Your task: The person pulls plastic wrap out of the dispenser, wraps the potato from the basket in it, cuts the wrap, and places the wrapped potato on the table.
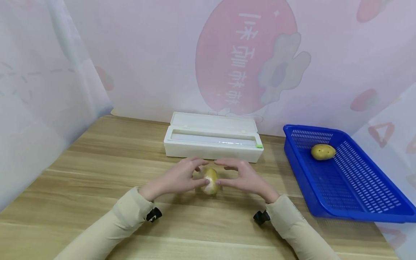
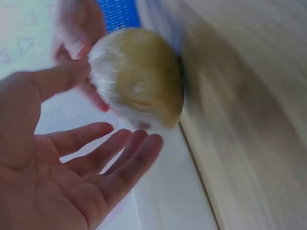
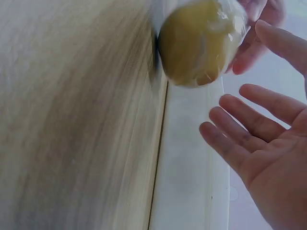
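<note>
A yellow potato [image 1: 211, 181] in clear cling film sits on the table between the two hands. The film looks bunched and shiny on one side in the left wrist view. My left hand [image 1: 180, 177] has its thumb tip against the wrapped potato [image 2: 144, 76], while its loosely extended fingers stay apart from it. On the other side, my right hand [image 1: 243, 177] holds its thumb close to the potato [image 3: 201, 45]; whether it touches is hard to tell. The fingers of the right hand [image 3: 268, 139] are spread and hold nothing.
Behind the hands stands a white cling film box [image 1: 212, 152], lid raised, with a roll inside and a green tab [image 1: 259, 146] at its right end. A blue plastic basket [image 1: 302, 173] at the right contains another potato [image 1: 323, 152]. A printed curtain [image 1: 146, 65] hangs behind the table.
</note>
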Tool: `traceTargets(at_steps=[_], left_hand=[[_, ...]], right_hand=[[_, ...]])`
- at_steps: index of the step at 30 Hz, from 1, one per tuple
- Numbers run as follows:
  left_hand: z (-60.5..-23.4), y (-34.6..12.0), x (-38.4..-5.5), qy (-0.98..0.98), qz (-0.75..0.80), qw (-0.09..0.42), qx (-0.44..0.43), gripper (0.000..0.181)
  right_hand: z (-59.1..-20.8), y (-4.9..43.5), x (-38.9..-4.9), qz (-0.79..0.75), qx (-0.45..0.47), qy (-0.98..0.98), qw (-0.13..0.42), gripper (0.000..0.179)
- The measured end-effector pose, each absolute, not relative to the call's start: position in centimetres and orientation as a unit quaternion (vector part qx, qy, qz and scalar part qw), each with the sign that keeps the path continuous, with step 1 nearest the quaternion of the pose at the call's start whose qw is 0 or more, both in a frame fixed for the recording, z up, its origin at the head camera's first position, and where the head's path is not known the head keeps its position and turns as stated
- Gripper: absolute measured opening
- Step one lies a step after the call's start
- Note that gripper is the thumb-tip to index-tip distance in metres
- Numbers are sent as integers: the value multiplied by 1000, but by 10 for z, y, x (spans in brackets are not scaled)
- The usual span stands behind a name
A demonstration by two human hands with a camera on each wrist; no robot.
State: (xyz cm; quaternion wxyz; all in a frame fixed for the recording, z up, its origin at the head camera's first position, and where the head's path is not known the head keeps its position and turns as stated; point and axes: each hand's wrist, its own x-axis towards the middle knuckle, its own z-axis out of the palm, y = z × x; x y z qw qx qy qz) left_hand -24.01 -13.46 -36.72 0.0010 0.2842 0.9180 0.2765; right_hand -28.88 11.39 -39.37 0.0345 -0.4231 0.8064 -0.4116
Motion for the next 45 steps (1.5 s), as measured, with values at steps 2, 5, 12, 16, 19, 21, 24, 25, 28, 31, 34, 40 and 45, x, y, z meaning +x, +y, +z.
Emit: traceTargets(at_steps=[2,5,12,16,19,21,24,25,28,31,34,40,45], left_hand=[[-365,-136,-239,922,269,10,277,64],[-364,-138,-239,928,254,27,271,72],[-367,-138,-237,930,239,56,275,85],[-367,-138,-237,932,238,63,266,88],[-368,-139,-237,935,238,69,255,92],[-368,-139,-238,934,241,70,254,94],[-370,-142,-239,929,248,71,267,98],[-370,-143,-239,926,250,71,273,100],[-371,-146,-240,919,257,76,288,101],[-371,-147,-242,916,265,83,291,98],[-372,-147,-244,915,267,87,289,94],[-375,-147,-247,912,274,80,294,86],[-377,-148,-252,895,316,81,304,79]], right_hand=[[-393,113,-288,-405,-415,813,46,61],[-392,112,-288,-397,-406,820,71,59],[-393,109,-288,-384,-400,827,89,51],[-394,109,-287,-392,-408,819,90,51],[-395,107,-287,-399,-414,813,94,52],[-396,106,-286,-398,-415,812,97,53],[-396,104,-284,-392,-418,814,99,55],[-396,104,-284,-389,-419,814,97,56],[-396,102,-283,-383,-424,816,90,56],[-396,101,-281,-373,-427,820,81,59],[-395,100,-278,-348,-426,832,72,64],[-393,96,-272,-282,-434,854,43,75],[-394,95,-271,-284,-447,848,17,71]])
